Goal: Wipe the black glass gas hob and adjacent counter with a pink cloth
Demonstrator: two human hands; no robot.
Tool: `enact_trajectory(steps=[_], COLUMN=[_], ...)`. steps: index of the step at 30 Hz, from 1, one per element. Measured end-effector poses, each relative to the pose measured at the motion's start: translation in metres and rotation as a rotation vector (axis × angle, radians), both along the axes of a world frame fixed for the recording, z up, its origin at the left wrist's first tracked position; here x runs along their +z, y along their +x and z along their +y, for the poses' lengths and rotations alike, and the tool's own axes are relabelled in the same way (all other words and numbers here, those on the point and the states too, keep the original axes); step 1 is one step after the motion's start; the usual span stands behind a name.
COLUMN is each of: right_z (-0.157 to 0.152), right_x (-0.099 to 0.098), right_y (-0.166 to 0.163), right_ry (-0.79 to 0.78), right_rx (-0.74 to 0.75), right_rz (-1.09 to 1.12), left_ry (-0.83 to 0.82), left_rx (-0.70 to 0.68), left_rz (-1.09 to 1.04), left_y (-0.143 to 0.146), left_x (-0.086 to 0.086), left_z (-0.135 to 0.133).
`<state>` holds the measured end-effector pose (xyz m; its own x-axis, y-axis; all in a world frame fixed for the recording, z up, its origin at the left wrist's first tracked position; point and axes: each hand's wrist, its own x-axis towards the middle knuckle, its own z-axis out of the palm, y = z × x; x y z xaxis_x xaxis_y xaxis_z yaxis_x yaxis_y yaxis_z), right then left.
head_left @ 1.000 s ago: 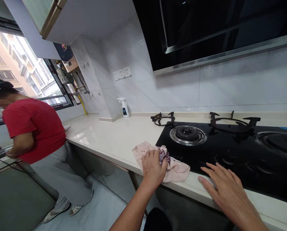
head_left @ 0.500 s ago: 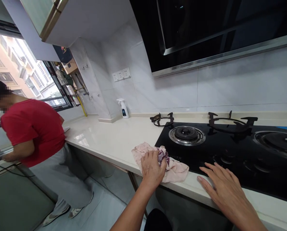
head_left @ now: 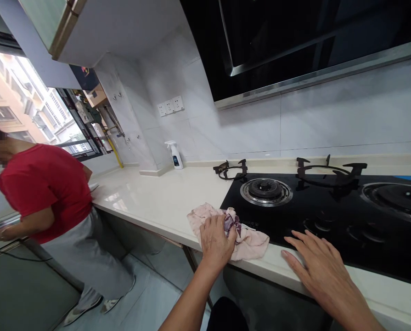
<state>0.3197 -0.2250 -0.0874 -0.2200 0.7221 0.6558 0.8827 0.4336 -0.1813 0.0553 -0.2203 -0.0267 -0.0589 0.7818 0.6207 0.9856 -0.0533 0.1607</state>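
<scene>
1. The pink cloth [head_left: 251, 241] lies bunched at the front left corner of the black hob [head_left: 281, 221], partly on the glass and partly on the cream counter [head_left: 157, 197].
2. The left hand [head_left: 216, 238] presses down on the cloth with its fingers curled in, gripping a fold that shows a purple print.
3. The right hand [head_left: 320, 265] holds nothing. It lies flat with the fingers spread along the hob's front edge, fingertips touching the glass and palm on the counter strip.
4. On the hob's left side sits a bare round burner [head_left: 266, 191] with no grate over it.
5. A black pan support [head_left: 329, 172] stands further right on the hob, towards the back.
6. A second, loose pan support [head_left: 230, 169] rests on the counter just beyond the hob's back left corner.
7. A white spray bottle [head_left: 175, 155] stands against the wall, well to the left of the hob.
8. A black range hood [head_left: 295, 41] hangs above the hob.
9. Far left of the hob, another person in a red shirt [head_left: 43, 188] bends over the far end of the counter.
</scene>
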Motion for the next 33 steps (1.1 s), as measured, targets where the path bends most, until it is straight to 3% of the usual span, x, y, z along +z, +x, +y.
enact_trajectory(steps=[33], right_z=[-0.007], right_x=[0.010], right_y=[0.000], right_ry=[0.022], right_rx=[0.026], right_rz=[-0.018], left_ry=[0.001], left_rx=[0.008], left_rz=[0.006], left_y=[0.000], left_x=[0.001], left_z=[0.002])
